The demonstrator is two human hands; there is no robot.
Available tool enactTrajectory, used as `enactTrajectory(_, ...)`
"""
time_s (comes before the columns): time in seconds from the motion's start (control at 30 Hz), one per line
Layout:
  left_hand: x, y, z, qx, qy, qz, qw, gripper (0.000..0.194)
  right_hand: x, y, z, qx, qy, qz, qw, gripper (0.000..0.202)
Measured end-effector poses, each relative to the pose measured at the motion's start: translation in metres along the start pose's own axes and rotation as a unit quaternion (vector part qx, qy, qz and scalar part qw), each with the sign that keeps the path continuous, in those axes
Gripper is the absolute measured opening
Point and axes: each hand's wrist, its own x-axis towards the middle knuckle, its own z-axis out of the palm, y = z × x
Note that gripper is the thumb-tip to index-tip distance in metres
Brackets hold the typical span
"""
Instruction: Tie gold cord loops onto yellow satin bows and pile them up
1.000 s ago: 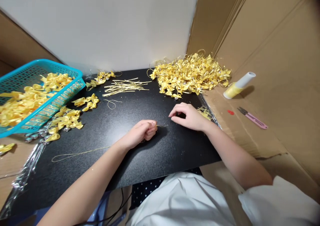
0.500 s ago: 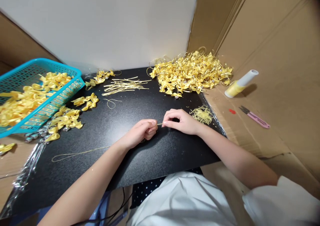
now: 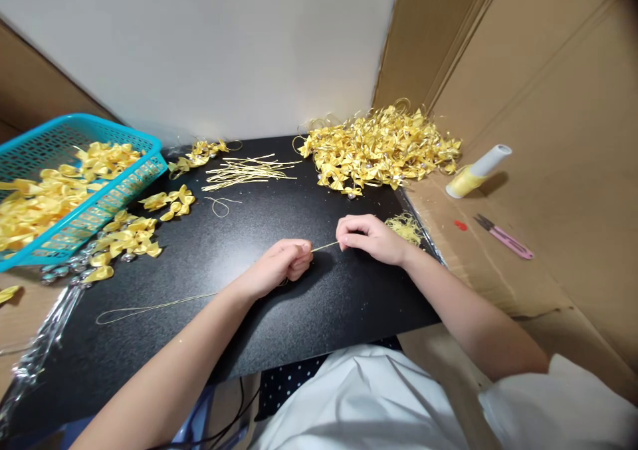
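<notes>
A thin gold cord (image 3: 325, 246) stretches taut between my two hands, above the black tabletop (image 3: 299, 330). My left hand (image 3: 285, 261) is closed in a fist around one part of it. My right hand (image 3: 369, 236) pinches the other end between thumb and fingers. Behind my left wrist, a long loop of gold cord (image 3: 149, 308) trails to the left over the table. A small cord loop (image 3: 220, 205) lies farther back, near a bundle of cut gold cords (image 3: 252, 172). Cord inside my left fist is mostly hidden.
A blue basket (image 3: 159, 161) of yellow bows stands at left, with loose bows (image 3: 130, 235) and silver bells beside it. Finished-looking bows with cord loops (image 3: 379, 147) are heaped at back right. Cord scraps (image 3: 406, 227), pink snips (image 3: 506, 236) and a white tube (image 3: 478, 171) lie or stand at right.
My right hand has moved to the right, away from my left, so a longer stretch of cord shows between them. My left hand has stayed nearly in place.
</notes>
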Motion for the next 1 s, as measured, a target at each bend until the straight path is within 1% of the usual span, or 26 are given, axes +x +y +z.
enactTrajectory(0.1, 0.0, -0.001, -0.001, 0.005, 0.007, 0.004, 1.0, 0.032, -0.002, -0.003, -0.011, -0.047, 0.004, 0.019, 0.999, 0.023)
enactTrajectory(0.17, -0.001, -0.001, -0.001, 0.014, 0.009, 0.004, 1.0, 0.033, -0.007, -0.004, -0.019, -0.107, 0.01, 0.058, 0.992, 0.021)
enactTrajectory(0.2, -0.001, -0.001, -0.001, 0.021, 0.011, 0.004, 1.0, 0.033, -0.012, -0.005, -0.024, -0.142, 0.023, 0.08, 0.986, 0.02)
enactTrajectory(0.3, 0.0, -0.001, 0.0, 0.053, 0.019, 0.004, 0.998, 0.031, -0.039, -0.007, -0.039, -0.22, 0.094, 0.124, 0.963, 0.021)
enactTrajectory(0.37, 0.0, 0.0, 0.0, 0.077, 0.026, -0.004, 0.997, 0.03, -0.07, -0.009, -0.051, -0.25, 0.157, 0.14, 0.945, 0.022)
enactTrajectory(0.4, 0.0, 0.0, 0.001, 0.085, 0.029, -0.009, 0.996, 0.029, -0.089, -0.009, -0.057, -0.275, 0.2, 0.153, 0.928, 0.022)
enactTrajectory(0.43, -0.001, 0.0, 0.001, 0.091, 0.031, -0.014, 0.995, 0.028, -0.109, -0.009, -0.063, -0.308, 0.253, 0.165, 0.902, 0.021)
enactTrajectory(0.47, -0.001, 0.001, 0.0, 0.092, 0.034, -0.018, 0.995, 0.027, -0.13, -0.007, -0.068, -0.346, 0.308, 0.176, 0.869, 0.02)
enactTrajectory(0.5, -0.001, 0.001, 0.0, 0.091, 0.035, -0.02, 0.995, 0.026, -0.15, -0.004, -0.073, -0.394, 0.359, 0.187, 0.825, 0.021)
enactTrajectory(0.53, -0.001, 0.001, -0.001, 0.088, 0.035, -0.023, 0.995, 0.026, -0.168, -0.001, -0.077, -0.45, 0.38, 0.205, 0.781, 0.023)
enactTrajectory(0.6, 0.0, 0.001, -0.002, 0.081, 0.033, -0.027, 0.996, 0.026, -0.198, 0.007, -0.081, -0.534, 0.375, 0.278, 0.705, 0.034)
enactTrajectory(0.63, 0.0, 0.002, -0.002, 0.078, 0.031, -0.03, 0.996, 0.027, -0.208, 0.011, -0.082, -0.562, 0.359, 0.315, 0.676, 0.041)
enactTrajectory(0.67, 0.001, 0.002, -0.002, 0.075, 0.031, -0.032, 0.996, 0.027, -0.215, 0.015, -0.082, -0.577, 0.341, 0.345, 0.657, 0.046)
enactTrajectory(0.7, 0.002, 0.002, -0.001, 0.073, 0.032, -0.034, 0.996, 0.027, -0.219, 0.018, -0.083, -0.584, 0.327, 0.366, 0.647, 0.049)
enactTrajectory(0.73, 0.002, 0.003, 0.0, 0.072, 0.033, -0.035, 0.996, 0.028, -0.22, 0.021, -0.083, -0.585, 0.317, 0.377, 0.645, 0.05)
enactTrajectory(0.8, 0.003, 0.004, 0.002, 0.072, 0.033, -0.038, 0.996, 0.027, -0.218, 0.027, -0.086, -0.581, 0.312, 0.379, 0.649, 0.047)
enactTrajectory(0.93, 0.004, 0.005, 0.011, 0.072, 0.023, -0.039, 0.996, 0.027, -0.214, 0.038, -0.095, -0.581, 0.323, 0.357, 0.656, 0.043)
enactTrajectory(1.0, 0.004, 0.005, 0.015, 0.065, 0.017, -0.041, 0.997, 0.028, -0.215, 0.042, -0.098, -0.56, 0.343, 0.352, 0.667, 0.041)
